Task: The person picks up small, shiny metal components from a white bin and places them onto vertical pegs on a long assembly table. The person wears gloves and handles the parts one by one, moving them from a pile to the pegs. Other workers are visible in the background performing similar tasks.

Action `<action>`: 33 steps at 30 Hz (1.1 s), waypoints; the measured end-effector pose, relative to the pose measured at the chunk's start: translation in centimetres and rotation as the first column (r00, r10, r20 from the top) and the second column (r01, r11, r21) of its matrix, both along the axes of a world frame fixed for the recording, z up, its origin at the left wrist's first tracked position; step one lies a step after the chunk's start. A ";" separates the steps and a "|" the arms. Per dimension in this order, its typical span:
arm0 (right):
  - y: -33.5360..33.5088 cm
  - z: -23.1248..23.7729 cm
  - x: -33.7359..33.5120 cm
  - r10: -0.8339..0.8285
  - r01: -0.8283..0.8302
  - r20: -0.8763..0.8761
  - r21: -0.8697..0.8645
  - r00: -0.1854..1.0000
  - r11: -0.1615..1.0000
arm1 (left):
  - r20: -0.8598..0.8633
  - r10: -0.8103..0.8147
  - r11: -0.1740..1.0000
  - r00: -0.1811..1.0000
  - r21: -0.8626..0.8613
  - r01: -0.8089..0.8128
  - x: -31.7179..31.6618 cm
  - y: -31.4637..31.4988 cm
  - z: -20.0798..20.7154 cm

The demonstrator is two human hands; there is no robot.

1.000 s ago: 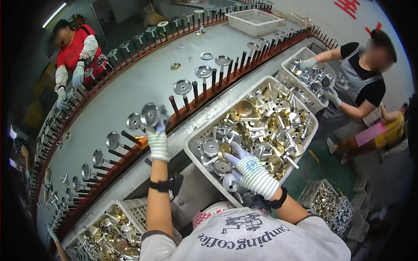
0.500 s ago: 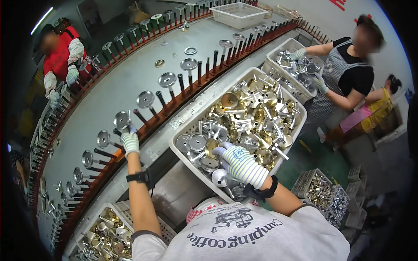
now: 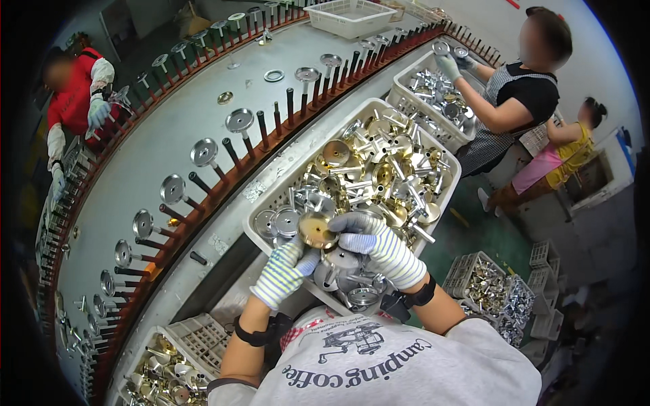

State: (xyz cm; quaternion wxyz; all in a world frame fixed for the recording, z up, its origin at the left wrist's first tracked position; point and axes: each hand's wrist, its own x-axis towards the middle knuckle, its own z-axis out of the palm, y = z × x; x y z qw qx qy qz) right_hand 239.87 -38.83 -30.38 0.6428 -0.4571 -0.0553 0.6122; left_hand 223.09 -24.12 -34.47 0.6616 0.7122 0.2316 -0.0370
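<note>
A round gold-toned metal disc part (image 3: 316, 231) is held up over the near side of a white plastic crate (image 3: 272, 197). My right hand (image 3: 382, 252), in a striped glove, pinches its right rim. At the lower left edge of the disc, my left hand (image 3: 281, 272) closes on it, with the thumb near the rim. The disc's underside and any stem are hidden. Below and around it, the crate is heaped with similar stemmed metal parts (image 3: 382, 174), gold and silver. Silver discs (image 3: 286, 221) lie beside my left fingers.
A curved line of upright spindles runs along the grey table (image 3: 172, 108), many topped with silver discs (image 3: 203, 152). A loose dark peg (image 3: 198, 258) lies on the ledge. Another filled crate (image 3: 152, 352) stands lower left. Co-workers stand at far left and right.
My left hand has come away from a disc on the spindle line to the crate. The gold disc is now raised between both hands. The right-hand co-worker has lifted discs above their crate.
</note>
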 end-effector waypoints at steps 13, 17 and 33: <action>-2.6 -1.6 8.5 -0.169 0.163 0.066 0.082 0.983 0.983 | 0.189 0.643 0.724 0.742 -0.468 -0.507 17.3 12.2 -4.6; -3.0 -2.5 10.2 -0.106 0.091 0.151 0.099 0.983 0.991 | 0.289 0.670 0.611 0.683 0.307 -0.729 22.6 18.8 -13.6; -2.9 -5.0 20.8 -0.378 0.379 -0.036 0.028 0.925 0.925 | 0.094 0.299 0.884 0.950 0.347 -0.312 24.0 10.1 -8.4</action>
